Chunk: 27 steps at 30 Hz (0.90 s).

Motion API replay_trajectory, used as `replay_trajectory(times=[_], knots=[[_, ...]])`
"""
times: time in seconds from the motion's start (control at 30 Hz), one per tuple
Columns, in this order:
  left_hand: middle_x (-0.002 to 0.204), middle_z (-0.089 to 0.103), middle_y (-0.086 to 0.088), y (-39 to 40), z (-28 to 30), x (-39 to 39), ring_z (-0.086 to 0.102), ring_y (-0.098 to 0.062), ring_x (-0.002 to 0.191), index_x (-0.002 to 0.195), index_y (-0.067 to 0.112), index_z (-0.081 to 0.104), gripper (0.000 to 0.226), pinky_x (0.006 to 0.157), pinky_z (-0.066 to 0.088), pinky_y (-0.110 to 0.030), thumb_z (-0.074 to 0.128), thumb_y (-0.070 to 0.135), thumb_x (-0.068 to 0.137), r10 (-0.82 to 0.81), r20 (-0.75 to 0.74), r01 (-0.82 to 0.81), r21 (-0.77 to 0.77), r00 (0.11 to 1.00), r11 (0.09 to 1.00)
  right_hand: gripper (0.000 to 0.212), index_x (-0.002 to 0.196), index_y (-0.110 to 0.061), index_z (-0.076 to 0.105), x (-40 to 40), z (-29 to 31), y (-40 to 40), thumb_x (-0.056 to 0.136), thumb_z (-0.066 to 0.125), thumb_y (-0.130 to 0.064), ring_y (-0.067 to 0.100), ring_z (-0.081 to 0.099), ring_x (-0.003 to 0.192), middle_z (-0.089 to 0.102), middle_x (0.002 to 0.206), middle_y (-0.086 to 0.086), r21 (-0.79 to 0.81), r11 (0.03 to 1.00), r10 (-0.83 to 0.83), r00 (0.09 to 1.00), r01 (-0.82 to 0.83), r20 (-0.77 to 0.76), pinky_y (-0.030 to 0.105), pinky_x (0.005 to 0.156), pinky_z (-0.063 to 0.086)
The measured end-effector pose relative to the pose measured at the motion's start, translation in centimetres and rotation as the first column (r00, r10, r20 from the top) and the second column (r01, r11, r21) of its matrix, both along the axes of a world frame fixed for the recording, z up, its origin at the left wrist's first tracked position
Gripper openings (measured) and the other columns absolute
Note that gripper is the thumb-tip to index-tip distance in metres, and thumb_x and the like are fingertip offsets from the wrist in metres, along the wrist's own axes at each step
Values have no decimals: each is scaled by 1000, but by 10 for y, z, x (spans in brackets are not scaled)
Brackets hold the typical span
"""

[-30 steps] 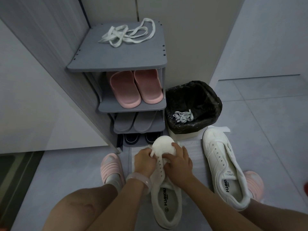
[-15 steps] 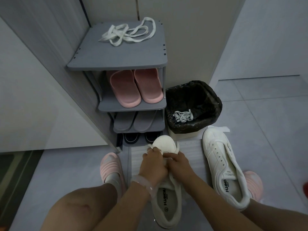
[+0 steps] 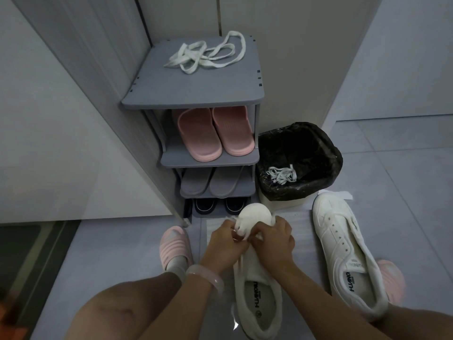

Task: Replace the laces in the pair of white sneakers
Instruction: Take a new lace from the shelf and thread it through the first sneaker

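A white sneaker [image 3: 256, 293] lies on the floor between my legs, toe pointing away. Both hands work at its front eyelets. My left hand [image 3: 224, 245] pinches a white lace [image 3: 244, 233] just behind the toe cap. My right hand [image 3: 273, 241] curls round the right side of the same sneaker's front. The second white sneaker [image 3: 343, 251] lies to the right with bare eyelets and no lace. Loose white laces [image 3: 208, 55] lie in a heap on top of the grey shoe rack [image 3: 196, 94].
A bin with a black liner [image 3: 326, 148] stands right of the rack, with a bundle of white laces [image 3: 282, 174] inside. The rack holds pink slippers [image 3: 215, 133], grey slippers and dark shoes. My feet in pink slippers [image 3: 175, 244] flank the sneakers.
Both hands have moved forward along the sneaker from the middle eyelets toward the toe cap and come closer together. The rest is unchanged.
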State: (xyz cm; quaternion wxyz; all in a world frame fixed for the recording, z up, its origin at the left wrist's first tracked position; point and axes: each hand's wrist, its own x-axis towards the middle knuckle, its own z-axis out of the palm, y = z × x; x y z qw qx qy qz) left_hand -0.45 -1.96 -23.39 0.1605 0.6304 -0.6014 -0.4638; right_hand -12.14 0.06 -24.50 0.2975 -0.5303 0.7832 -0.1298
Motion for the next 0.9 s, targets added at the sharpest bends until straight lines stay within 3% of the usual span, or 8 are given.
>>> replay_trajectory(times=[0.1, 0.27, 0.37, 0.47, 0.57, 0.67, 0.77, 0.9], knots=[[83, 58, 6, 2, -1, -1, 53, 0, 74, 98, 12, 45, 29, 52, 39, -3, 67, 13, 80, 89, -53, -86, 62, 995, 994, 16, 102, -22, 66, 3, -6, 4, 89, 56, -24, 26, 19, 134, 31, 137, 10, -41, 998, -39, 999, 39, 8, 38, 106, 27], [90, 60, 1, 3, 1, -7, 51, 1, 74, 102, 15, 38, 35, 51, 38, -7, 65, 11, 81, 118, -58, -112, 92, 991, 989, 25, 61, -12, 61, -5, -4, 8, 77, 43, -18, 24, 43, 106, 59, 106, 12, -462, 879, 12, 976, -113, -216, 39, 83, 43], [88, 57, 1, 4, 3, -6, 50, -2, 74, 106, 13, 38, 35, 52, 38, -9, 61, 7, 81, 103, -59, -97, 92, 993, 991, 19, 64, -9, 62, -15, 13, 0, 76, 50, -15, 26, 54, 86, 59, 94, 10, -554, 831, -28, 991, -48, -128, 37, 74, 44], [92, 51, 2, 7, 8, -9, 51, -11, 84, 125, 20, 39, 48, 61, 39, -16, 56, 6, 83, 3, -25, -3, -2, 1000, 1000, 24, 72, -4, 64, -24, 27, -9, 80, 49, -21, 17, 47, 87, 51, 97, 2, -607, 795, 39, 999, -21, 16, 25, 81, 34], [97, 45, 1, 6, 9, -15, 49, -14, 88, 127, 21, 52, 38, 74, 35, -9, 54, 12, 89, -85, 67, 101, -306, 994, 947, 21, 77, -6, 65, -27, 34, -6, 84, 53, -22, 6, 47, 89, 44, 95, -12, -511, 854, 241, 943, -94, 229, 5, 82, 30], [85, 46, 1, 1, 8, -18, 43, -8, 74, 94, 5, 70, 19, 68, 32, -4, 53, 13, 92, -98, 112, 136, -411, 989, 901, 15, 94, -7, 67, -42, 26, -6, 92, 55, -17, 5, 54, 91, 56, 100, -5, -324, 946, 151, 915, -23, 374, 17, 88, 43], [80, 50, 6, -4, 8, -20, 46, -1, 69, 86, 6, 69, 18, 65, 34, -3, 53, 14, 91, -40, 46, 53, -351, 998, 935, 20, 100, -8, 67, -63, 25, -10, 94, 49, -14, 23, 63, 91, 64, 93, 2, -135, 991, 22, 954, 20, 300, 34, 87, 50], [74, 59, 5, -4, 8, -26, 54, -6, 63, 77, 13, 58, 19, 53, 38, -5, 48, 11, 93, 119, -192, -142, -109, 974, 984, 33, 89, -7, 61, -42, 26, 1, 92, 51, -39, 20, 59, 78, 62, 84, 4, 10, 987, 157, 978, -160, 140, 26, 66, 46]])
